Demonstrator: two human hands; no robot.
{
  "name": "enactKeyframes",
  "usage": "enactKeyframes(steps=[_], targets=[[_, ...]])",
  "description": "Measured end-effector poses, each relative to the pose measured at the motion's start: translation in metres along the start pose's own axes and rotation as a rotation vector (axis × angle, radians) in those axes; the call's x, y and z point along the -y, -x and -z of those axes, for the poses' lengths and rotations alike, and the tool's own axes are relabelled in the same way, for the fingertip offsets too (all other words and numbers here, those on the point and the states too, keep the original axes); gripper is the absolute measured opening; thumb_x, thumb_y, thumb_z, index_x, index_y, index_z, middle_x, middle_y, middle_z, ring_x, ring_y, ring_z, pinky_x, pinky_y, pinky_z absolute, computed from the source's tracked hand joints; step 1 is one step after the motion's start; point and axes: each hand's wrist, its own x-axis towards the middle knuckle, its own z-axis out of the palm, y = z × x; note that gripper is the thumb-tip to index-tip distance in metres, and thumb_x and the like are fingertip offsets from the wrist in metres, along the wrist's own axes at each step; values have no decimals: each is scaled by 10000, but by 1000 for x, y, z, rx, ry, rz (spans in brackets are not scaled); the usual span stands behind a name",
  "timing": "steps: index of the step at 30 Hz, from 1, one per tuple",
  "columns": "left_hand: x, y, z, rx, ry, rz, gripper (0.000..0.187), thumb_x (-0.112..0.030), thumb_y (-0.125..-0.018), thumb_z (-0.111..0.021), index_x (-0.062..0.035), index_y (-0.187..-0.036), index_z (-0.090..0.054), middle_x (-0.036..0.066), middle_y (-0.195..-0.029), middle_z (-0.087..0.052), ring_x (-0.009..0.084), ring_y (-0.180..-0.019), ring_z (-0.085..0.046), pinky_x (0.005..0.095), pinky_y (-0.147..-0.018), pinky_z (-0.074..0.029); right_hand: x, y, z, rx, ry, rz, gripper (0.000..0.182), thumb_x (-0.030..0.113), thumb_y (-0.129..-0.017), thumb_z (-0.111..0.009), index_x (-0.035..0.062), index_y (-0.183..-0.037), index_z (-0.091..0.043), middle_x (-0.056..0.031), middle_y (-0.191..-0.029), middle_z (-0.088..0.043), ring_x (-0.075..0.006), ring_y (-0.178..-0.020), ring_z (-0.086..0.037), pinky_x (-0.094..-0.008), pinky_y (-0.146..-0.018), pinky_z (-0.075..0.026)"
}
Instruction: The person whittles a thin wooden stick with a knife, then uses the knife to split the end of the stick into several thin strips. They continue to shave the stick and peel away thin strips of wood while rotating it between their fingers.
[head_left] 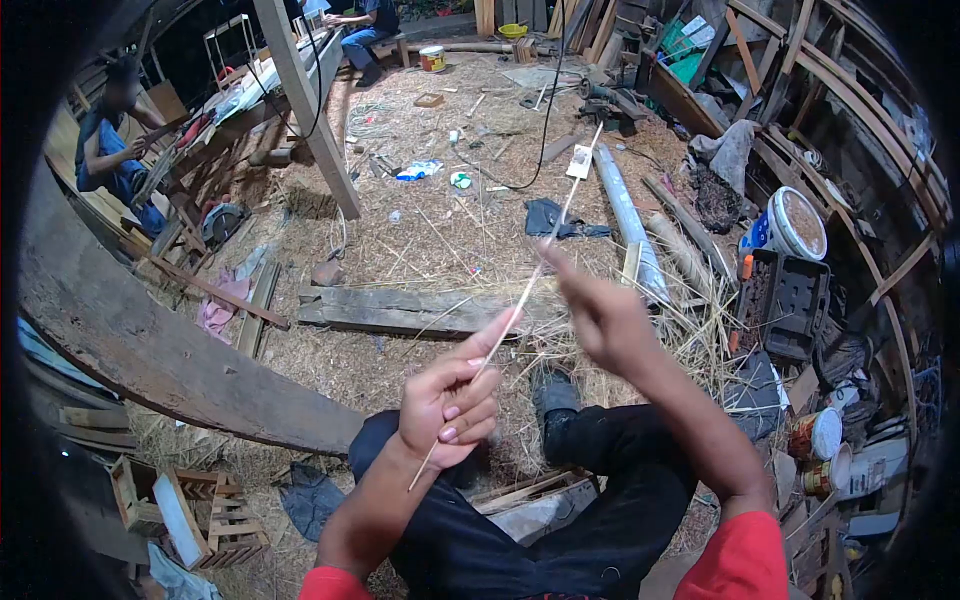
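I wear red sleeves pushed up above my elbows, showing at five and seven o'clock. My forearms are bare. My trousers are dark, near black, creased over my knees. My left hand (450, 405) has glossy fingernails.

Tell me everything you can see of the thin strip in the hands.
The thin strip is pale, slender and straight, seemingly split bamboo or cane. It slants from lower left to upper right above the lap. The left hand grips its lower part, index finger lying along it; the right hand pinches it higher up. Its far end passes beyond the fingers.
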Motion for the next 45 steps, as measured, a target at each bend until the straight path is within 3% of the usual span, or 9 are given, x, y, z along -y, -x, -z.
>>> enactKeyframes(steps=[6, 11, 20, 25, 28, 33, 36, 37, 45], targets=[[-4, -1, 8, -30, 73, 35, 599, -59, -955, -296, -73, -1535, -144, -9, -535, -338, 74, -352, -316, 209, -336, -287, -30, 3, 2, -77, -8, -35, 535, 33, -897, -555, 183, -1407, -494, -172, -773, -656, -274, -623, -649, -340, -588, -503], [-3, -7, 10, -179, 29, -27, 438, -118, -990, -329, -94, -1422, -392, -18, -545, -355, 69, -357, -300, 204, -338, -267, 13, 15, -12, 227, -23, 150, 554, 123, -901, -587, 212, -1432, -458, -144, -697, -609, -284, -570, -601, -389, -545, -480], [1, -8, 3, -63, 86, 8, 472, -106, -986, -319, -101, -1457, -343, -32, -544, -341, 67, -350, -293, 199, -337, -270, 25, 23, -6, 291, 197, 223, 606, 113, -864, -613, 232, -1436, -454, -89, -625, -517, -255, -532, -569, -391, -491, -445], [-1, -5, 1, -29, 62, 5, 510, -97, -980, -312, -106, -1489, -296, -34, -529, -316, 59, -350, -286, 192, -340, -270, -6, 11, -13, 37, 129, 165, 677, 123, -833, -646, 311, -1448, -431, -59, -637, -508, -224, -508, -551, -375, -454, -447], [-1, -5, 2, -30, 47, -10, 541, -91, -974, -316, -102, -1512, -252, -35, -523, -303, 56, -351, -280, 191, -341, -270, 18, 20, -7, 246, 231, 197, 646, 92, -859, -611, 274, -1451, -431, -74, -645, -540, -246, -504, -543, -391, -485, -453], [0, -1, 3, -16, 24, 4, 577, -72, -967, -294, -72, -1530, -167, -24, -519, -312, 64, -352, -299, 209, -341, -283, -13, -1, 4, 23, 108, -29, 594, -38, -859, -556, 150, -1419, -485, -126, -696, -599, -161, -539, -525, -291, -554, -451], [0, -2, 4, -61, 6, 24, 581, -64, -963, -303, -62, -1528, -170, -25, -517, -312, 61, -353, -297, 204, -340, -282, -34, -3, 5, -62, 111, -75, 562, -35, -875, -541, 154, -1403, -504, -135, -708, -600, -161, -542, -516, -285, -565, -449], [0, -1, 4, -63, -4, 32, 581, -65, -962, -306, -61, -1528, -172, -25, -518, -313, 61, -353, -297, 203, -339, -281, -33, -6, 13, -56, 89, -219, 531, 48, -892, -555, 215, -1393, -509, -195, -771, -652, -286, -598, -621, -382, -597, -486], [2, -4, 8, -105, -40, 39, 565, -82, -968, -321, -64, -1521, -200, -21, -524, -322, 64, -349, -295, 204, -333, -273, -43, -2, 21, -45, 169, -215, 656, 58, -866, -587, 279, -1458, -411, -162, -713, -614, -275, -602, -610, -380, -600, -485]])
